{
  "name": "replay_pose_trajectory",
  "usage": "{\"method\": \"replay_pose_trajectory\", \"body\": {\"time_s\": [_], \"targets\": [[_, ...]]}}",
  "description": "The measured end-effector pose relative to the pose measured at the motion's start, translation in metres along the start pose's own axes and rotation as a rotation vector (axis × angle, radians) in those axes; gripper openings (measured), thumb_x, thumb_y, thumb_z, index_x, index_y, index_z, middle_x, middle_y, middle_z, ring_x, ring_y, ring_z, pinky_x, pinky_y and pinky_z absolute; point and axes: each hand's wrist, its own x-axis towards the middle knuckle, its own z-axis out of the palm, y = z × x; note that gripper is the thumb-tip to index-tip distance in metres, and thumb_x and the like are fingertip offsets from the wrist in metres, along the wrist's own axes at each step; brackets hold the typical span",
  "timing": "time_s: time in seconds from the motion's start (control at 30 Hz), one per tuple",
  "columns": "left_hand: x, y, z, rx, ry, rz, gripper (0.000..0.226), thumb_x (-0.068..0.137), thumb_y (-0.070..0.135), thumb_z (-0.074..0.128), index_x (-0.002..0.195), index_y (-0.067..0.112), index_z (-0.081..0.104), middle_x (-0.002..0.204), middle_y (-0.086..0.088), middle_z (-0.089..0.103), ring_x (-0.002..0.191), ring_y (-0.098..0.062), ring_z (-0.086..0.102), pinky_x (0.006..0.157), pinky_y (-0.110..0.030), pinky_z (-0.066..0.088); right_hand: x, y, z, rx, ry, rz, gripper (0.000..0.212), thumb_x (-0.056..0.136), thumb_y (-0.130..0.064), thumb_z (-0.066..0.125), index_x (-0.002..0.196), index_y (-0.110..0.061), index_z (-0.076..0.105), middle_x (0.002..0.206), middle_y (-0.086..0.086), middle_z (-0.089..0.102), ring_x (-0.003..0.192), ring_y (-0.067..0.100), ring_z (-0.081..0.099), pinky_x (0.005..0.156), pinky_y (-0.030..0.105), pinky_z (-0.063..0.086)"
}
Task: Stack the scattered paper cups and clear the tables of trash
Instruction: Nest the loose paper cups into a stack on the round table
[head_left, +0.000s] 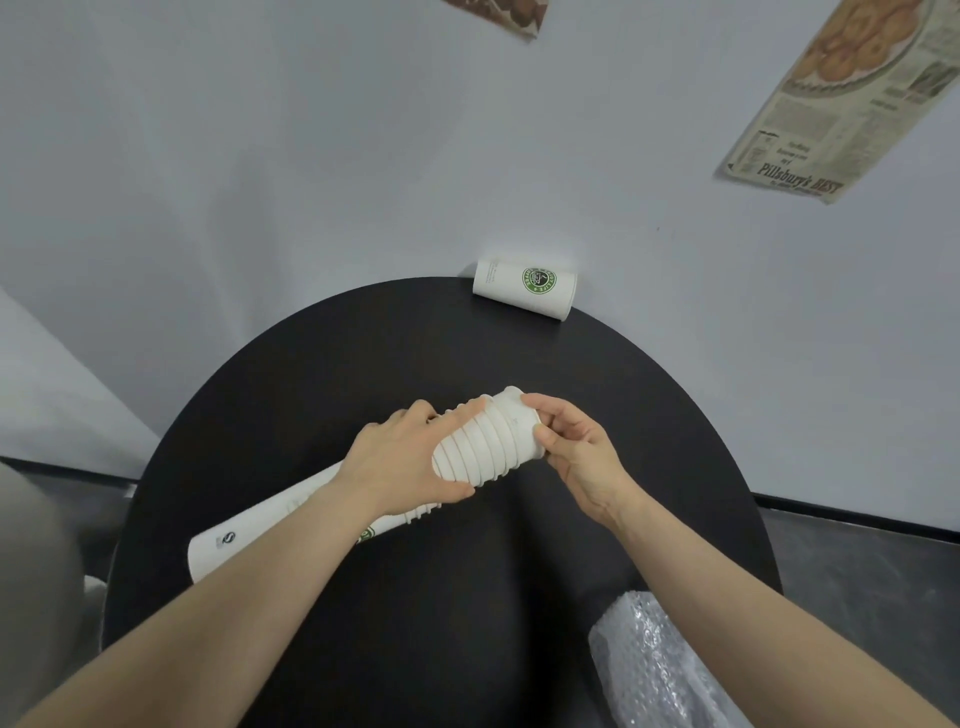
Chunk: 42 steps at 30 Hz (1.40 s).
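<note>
Light was even, diffuse, fairly bright; no hard source visible. Soft shadow sat under the stack (483, 447) and both hands. Black table (649, 415) showed only a dull sheen, no glare. Strong wide-angle bend: table edge and floor line curved, forearms stretched toward the bottom corners. Poster (841, 98) far up-right of the grip was skewed, its small text soft.

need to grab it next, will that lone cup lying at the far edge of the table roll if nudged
Probably: the lone cup lies on its side near the table rim, so it may roll in a curve. Being empty paper, it likely feels light and crushes easily.
</note>
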Motion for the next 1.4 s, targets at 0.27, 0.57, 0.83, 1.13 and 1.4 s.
{"method": "replay_pose_trajectory", "body": {"time_s": [0.27, 0.57, 0.83, 1.13, 1.4], "targets": [[0.042, -0.028, -0.005, 0.090, -0.016, 0.106, 0.094, 0.074, 0.071, 0.054, 0.143, 0.056, -0.007, 0.121, 0.010, 0.040, 0.107, -0.011, 0.047, 0.077, -0.028, 0.044, 0.031, 0.004, 0.008, 0.010, -0.047, -0.004, 0.031, 0.093, 0.005, 0.050, 0.114, -0.014, 0.063, 0.085, -0.009, 0.065, 0.089, 0.010, 0.059, 0.078, 0.028, 0.051], [0.064, -0.056, 0.016, 0.085, -0.128, 0.136, 0.092, 0.074, 0.074, 0.050, 0.138, 0.062, -0.015, 0.125, 0.014, 0.039, 0.108, -0.007, 0.045, 0.080, -0.025, 0.043, 0.085, 0.002, -0.034, -0.178, 0.184, -0.016, 0.039, 0.087, 0.003, 0.061, 0.109, -0.029, 0.066, 0.115, -0.005, 0.063, 0.117, 0.015, 0.053, 0.101, 0.030, 0.044], [0.080, -0.059, 0.021, 0.079, -0.184, 0.186, 0.092, 0.072, 0.075, 0.050, 0.134, 0.066, -0.017, 0.121, 0.016, 0.040, 0.103, -0.005, 0.045, 0.080, -0.028, 0.044, 0.161, -0.005, -0.080, -0.243, 0.377, 0.001, 0.048, 0.089, 0.001, 0.058, 0.114, -0.039, 0.060, 0.138, 0.002, 0.047, 0.131, 0.019, 0.041, 0.111, 0.044, 0.036], [0.082, -0.066, 0.028, 0.048, -0.124, 0.223, 0.092, 0.069, 0.081, 0.044, 0.127, 0.068, -0.026, 0.116, 0.020, 0.037, 0.099, -0.001, 0.041, 0.077, -0.022, 0.043, 0.224, 0.002, -0.101, -0.286, 0.371, -0.022, 0.050, 0.087, 0.003, 0.056, 0.123, -0.031, 0.060, 0.140, -0.006, 0.048, 0.124, 0.012, 0.041, 0.097, 0.024, 0.035], [0.081, -0.071, 0.031, 0.008, -0.131, 0.218, 0.092, 0.066, 0.086, 0.040, 0.128, 0.068, -0.026, 0.116, 0.020, 0.037, 0.100, -0.001, 0.041, 0.079, -0.023, 0.045, 0.251, 0.010, -0.094, -0.269, 0.383, -0.022, 0.051, 0.083, 0.009, 0.058, 0.125, -0.021, 0.061, 0.122, -0.001, 0.058, 0.100, 0.007, 0.053, 0.087, 0.014, 0.043]]}}
